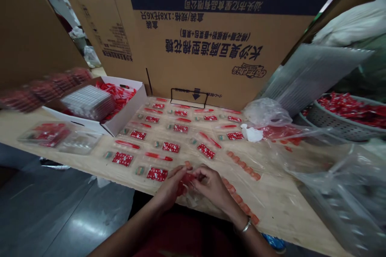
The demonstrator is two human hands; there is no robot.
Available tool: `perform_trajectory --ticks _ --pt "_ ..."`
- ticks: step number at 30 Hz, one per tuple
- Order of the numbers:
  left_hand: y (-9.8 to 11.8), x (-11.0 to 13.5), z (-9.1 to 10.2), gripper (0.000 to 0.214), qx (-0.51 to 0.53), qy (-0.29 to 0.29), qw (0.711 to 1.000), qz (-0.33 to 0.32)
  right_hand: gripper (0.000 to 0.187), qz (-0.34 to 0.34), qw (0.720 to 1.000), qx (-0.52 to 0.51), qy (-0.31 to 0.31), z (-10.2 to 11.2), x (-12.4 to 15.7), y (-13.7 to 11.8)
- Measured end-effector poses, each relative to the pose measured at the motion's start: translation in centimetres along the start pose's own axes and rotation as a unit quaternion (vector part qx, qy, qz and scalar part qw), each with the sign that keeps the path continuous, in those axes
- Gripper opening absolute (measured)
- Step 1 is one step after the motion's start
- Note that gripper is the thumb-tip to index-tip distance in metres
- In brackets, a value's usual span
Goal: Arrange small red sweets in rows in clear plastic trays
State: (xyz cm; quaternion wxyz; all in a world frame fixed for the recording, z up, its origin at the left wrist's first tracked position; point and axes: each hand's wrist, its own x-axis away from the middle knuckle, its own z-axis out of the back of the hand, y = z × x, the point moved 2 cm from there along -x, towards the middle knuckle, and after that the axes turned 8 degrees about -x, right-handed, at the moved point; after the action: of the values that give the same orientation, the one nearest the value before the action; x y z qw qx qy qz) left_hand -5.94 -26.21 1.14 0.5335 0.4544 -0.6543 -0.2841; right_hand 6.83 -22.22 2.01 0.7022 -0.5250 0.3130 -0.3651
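At the table's front edge, my left hand [171, 186] is closed round some small red-orange pieces [182, 184], one of which shows above the fingertips. My right hand [208, 182] meets it there, fingers pinched on the same pieces; their exact kind is blurred. Rows of similar orange-red pieces [243, 165] lie to the right of the hands. Left and ahead are several see-through trays, each with a red dotted packet [157, 174], a red pen-like stick [159, 156] and a small greenish item [140, 170].
Behind the trays stands a large cardboard box [193, 64]. On the left are a white carton [128, 108] of red sticks and stacked plastic trays [89, 102]. Plastic bags [325, 184] and a grey basket [340, 116] of red packets crowd the right.
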Motion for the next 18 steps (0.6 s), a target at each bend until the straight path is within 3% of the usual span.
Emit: perform_trajectory --ticks 4,6,10,15,18 --pt "0.4 0.2 0.3 0.034 -0.055 0.017 0.995 -0.078 0.008 -0.028 0.999 -0.039 0.023 0.2 0.4 0.4" --pt "0.4 0.2 0.3 0.032 -0.057 0.023 0.995 -0.082 0.013 -0.026 0.997 -0.065 0.037 0.0 0.6 0.2" --pt "0.2 0.2 0.3 0.032 -0.016 -0.017 0.999 -0.033 0.011 -0.039 0.990 -0.132 0.032 -0.1 0.7 0.5" --pt "0.3 0.2 0.9 0.026 0.152 -0.033 0.986 0.062 0.018 -0.073 0.952 -0.289 0.065 0.3 0.7 1.9" --pt "0.3 0.2 0.6 0.027 0.119 -0.047 0.991 0.028 0.020 -0.083 0.954 -0.284 0.043 -0.1 0.8 1.9"
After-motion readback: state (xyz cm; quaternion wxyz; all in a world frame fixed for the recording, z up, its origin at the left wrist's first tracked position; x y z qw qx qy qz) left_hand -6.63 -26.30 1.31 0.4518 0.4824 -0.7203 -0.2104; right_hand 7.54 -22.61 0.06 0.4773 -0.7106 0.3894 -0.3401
